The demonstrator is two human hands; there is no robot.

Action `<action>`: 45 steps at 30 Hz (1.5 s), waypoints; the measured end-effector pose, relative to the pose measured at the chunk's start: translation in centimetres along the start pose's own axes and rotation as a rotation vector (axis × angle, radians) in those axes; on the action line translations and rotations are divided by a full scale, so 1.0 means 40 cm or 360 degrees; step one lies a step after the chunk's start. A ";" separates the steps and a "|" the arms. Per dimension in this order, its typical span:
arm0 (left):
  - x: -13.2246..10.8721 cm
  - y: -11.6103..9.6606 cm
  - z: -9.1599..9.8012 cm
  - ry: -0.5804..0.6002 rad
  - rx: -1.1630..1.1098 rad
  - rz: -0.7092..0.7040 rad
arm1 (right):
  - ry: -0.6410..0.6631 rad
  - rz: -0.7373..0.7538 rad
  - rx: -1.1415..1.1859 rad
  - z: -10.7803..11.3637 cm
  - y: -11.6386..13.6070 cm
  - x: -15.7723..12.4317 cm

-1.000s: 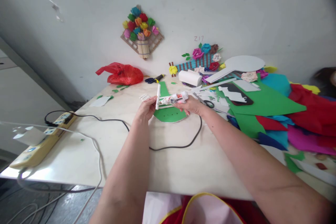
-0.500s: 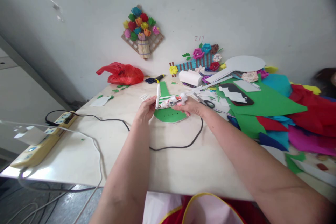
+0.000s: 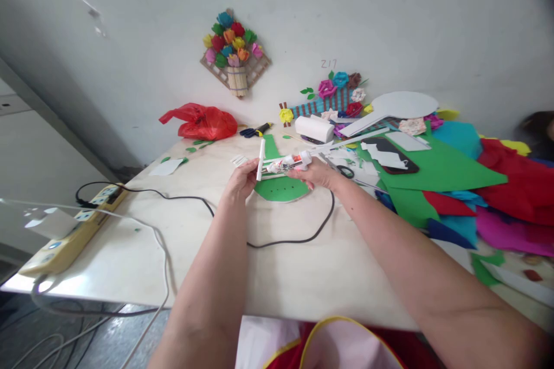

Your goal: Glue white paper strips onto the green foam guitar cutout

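Person's two bare hands at the centre of the frame, above a pale tabletop (image 3: 298, 279). The left hand (image 3: 243, 180) pinches a white strip (image 3: 261, 159) between thumb and fingers; the strip stands nearly upright, leaning slightly to the right at its top. The right hand (image 3: 315, 173) is closed around what appears to be a glue gun (image 3: 291, 163), white with orange marks, its front end directed left toward the strip; whether the two touch cannot be told. Behind and below them, at mid-frame, lies a green cutout (image 3: 280, 190) with a rounded lower edge, a row of dark dots and a narrow part reaching upward. A black cord (image 3: 291, 244) loops across the tabletop below the cutout.

Right of centre: scissors (image 3: 345, 171) among white scraps (image 3: 366, 176), then a dark phone (image 3: 389, 154) on a green sheet (image 3: 454, 167), partly covered by white paper. Coloured paper (image 3: 506, 207) fills the right edge. Upper right: a white paddle-shaped cutout (image 3: 404, 105). Above centre: a white block (image 3: 314, 128) and, left of it, a yellow-and-black tool (image 3: 256, 131). Upper left of centre: a red bag (image 3: 206, 122), with a flower ornament (image 3: 234, 49) on the wall above. Lower left: a cream power strip (image 3: 71, 242).
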State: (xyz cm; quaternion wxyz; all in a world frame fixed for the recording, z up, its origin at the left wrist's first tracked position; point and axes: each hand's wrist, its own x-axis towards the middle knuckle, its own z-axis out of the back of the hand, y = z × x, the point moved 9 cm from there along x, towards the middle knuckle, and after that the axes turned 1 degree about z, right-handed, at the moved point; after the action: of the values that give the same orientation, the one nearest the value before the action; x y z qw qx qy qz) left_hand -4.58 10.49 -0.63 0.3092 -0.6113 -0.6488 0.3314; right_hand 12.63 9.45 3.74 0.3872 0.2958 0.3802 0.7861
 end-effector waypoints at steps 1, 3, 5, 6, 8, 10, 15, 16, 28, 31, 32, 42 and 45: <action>-0.002 0.000 -0.002 0.0004 0.0009 0.0002 | -0.0017 -0.0002 0.0002 0.003 0.002 -0.001; -0.006 -0.002 -0.008 0.0024 0.0015 0.0005 | -0.0038 0.0005 0.0005 0.006 0.006 -0.003; -0.009 -0.003 -0.013 0.0038 0.0011 0.0007 | -0.0032 0.0017 0.0010 0.006 0.007 -0.003; -0.009 -0.003 -0.013 0.0037 0.0010 0.0007 | -0.0020 0.0021 0.0013 0.004 0.006 -0.002; -0.010 -0.004 -0.012 0.0025 0.0015 0.0006 | 0.0017 0.0026 0.0013 -0.002 0.003 -0.001; -0.009 -0.005 -0.009 -0.0001 0.0022 0.0003 | 0.0062 0.0033 0.0006 -0.010 0.000 0.001; -0.006 -0.008 -0.002 -0.0042 0.0016 -0.0021 | 0.0125 0.0014 0.0021 -0.023 -0.008 0.004; -0.005 -0.009 0.000 -0.0046 0.0023 -0.0031 | 0.0127 0.0010 0.0036 -0.023 -0.008 0.004; 0.003 -0.025 0.001 -0.0019 0.0264 -0.0189 | 0.0051 -0.0027 0.0014 -0.011 0.001 -0.001; 0.002 -0.026 0.004 -0.0072 0.0315 -0.0191 | 0.0052 -0.0003 0.0001 -0.012 -0.004 0.004; 0.002 -0.026 0.005 -0.0080 0.0332 -0.0193 | 0.0056 0.0006 -0.0011 -0.013 -0.006 0.005; 0.004 -0.027 0.011 -0.0084 0.0363 -0.0208 | 0.0079 -0.0016 -0.0054 -0.018 -0.006 0.005; 0.003 -0.028 0.011 -0.0092 0.0354 -0.0210 | 0.0085 -0.0021 -0.0092 -0.018 -0.004 0.003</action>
State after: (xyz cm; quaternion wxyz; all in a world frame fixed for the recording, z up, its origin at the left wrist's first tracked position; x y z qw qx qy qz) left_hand -5.60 10.54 0.01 0.3774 -0.5194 -0.6555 0.3977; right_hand 12.09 9.36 3.26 0.3905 0.2607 0.3694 0.8019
